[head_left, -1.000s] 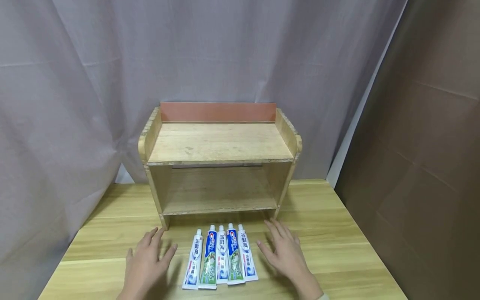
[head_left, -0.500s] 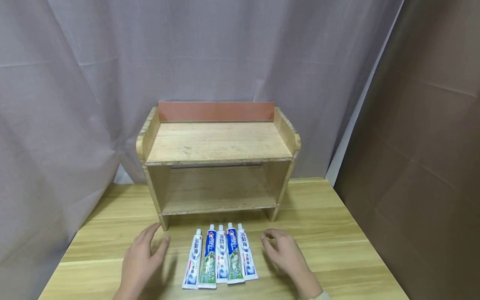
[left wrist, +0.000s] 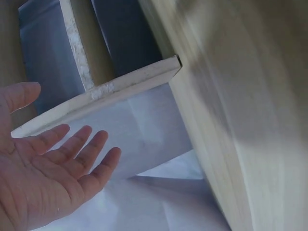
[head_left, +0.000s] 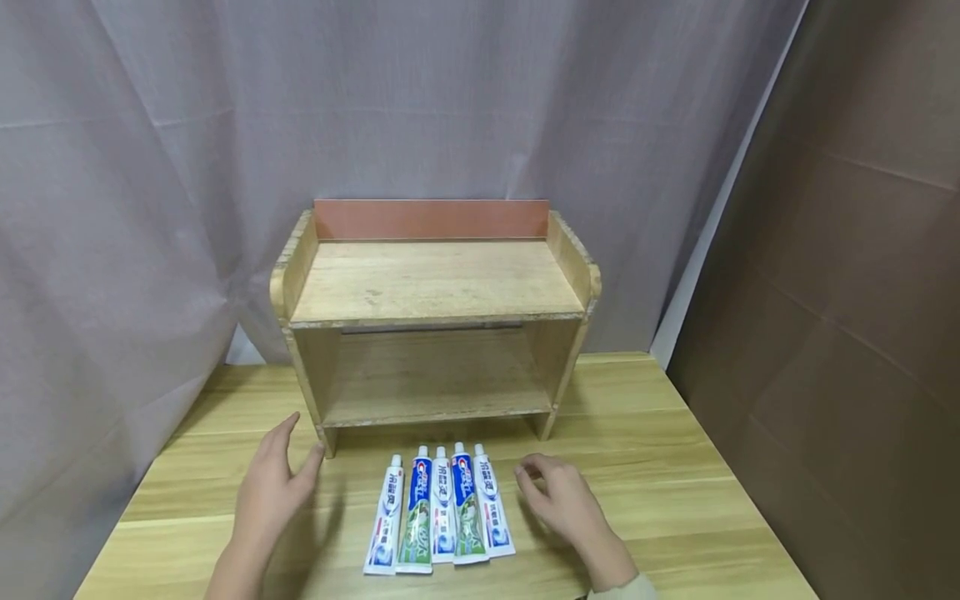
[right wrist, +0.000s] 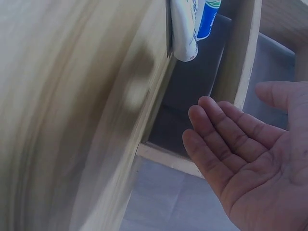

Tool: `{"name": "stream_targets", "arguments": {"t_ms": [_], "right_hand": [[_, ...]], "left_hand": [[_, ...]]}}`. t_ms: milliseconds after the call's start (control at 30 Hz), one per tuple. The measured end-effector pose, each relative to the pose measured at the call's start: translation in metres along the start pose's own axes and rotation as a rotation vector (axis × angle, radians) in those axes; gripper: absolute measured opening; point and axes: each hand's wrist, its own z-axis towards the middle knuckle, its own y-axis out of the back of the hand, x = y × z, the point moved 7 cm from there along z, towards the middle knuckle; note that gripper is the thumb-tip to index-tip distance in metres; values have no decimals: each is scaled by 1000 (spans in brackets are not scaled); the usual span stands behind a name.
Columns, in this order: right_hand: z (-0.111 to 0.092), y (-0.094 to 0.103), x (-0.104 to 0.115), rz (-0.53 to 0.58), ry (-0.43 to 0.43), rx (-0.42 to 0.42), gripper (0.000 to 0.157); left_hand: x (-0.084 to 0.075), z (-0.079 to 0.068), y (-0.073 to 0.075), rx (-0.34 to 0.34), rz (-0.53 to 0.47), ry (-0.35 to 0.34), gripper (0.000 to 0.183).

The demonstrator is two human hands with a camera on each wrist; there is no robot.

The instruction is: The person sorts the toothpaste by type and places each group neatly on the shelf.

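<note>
Several toothpaste tubes lie side by side on the table, caps toward the shelf. A white tube (head_left: 386, 517) is leftmost, then a blue-and-green tube (head_left: 417, 512), a white one in the middle (head_left: 443, 508), another blue-and-green tube (head_left: 468, 508) and a white tube (head_left: 492, 504) at the right. My left hand (head_left: 270, 483) is raised left of the tubes by the shelf's left leg, fingers extended, holding nothing; the left wrist view shows its bare palm. My right hand (head_left: 562, 500) hovers just right of the rightmost tube, fingers slightly bent, with nothing in its palm in the right wrist view.
A two-tier wooden shelf (head_left: 438, 283) with a reddish back strip (head_left: 431, 219) stands behind the tubes. Its tiers bear nothing. Grey curtain (head_left: 420, 100) hangs behind the wooden table (head_left: 675, 500), and a brown panel (head_left: 840, 275) borders the right side.
My left hand has moved left and forward, away from the tubes. The right hand's fingers have drawn back from the shelf leg and bent a little. The tubes have stayed put.
</note>
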Motion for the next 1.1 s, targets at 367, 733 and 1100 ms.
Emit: {"name": "stream_targets", "arguments": {"t_ms": [367, 733, 1100], "right_hand": [[2, -8, 9, 1, 48, 11, 21], [1, -21, 11, 12, 29, 70, 19], [0, -39, 16, 68, -19, 190, 22]], "left_hand": [[8, 14, 0, 27, -34, 9, 75], [3, 28, 4, 20, -70, -3, 83], [-11, 49, 8, -19, -166, -36, 75]]}}
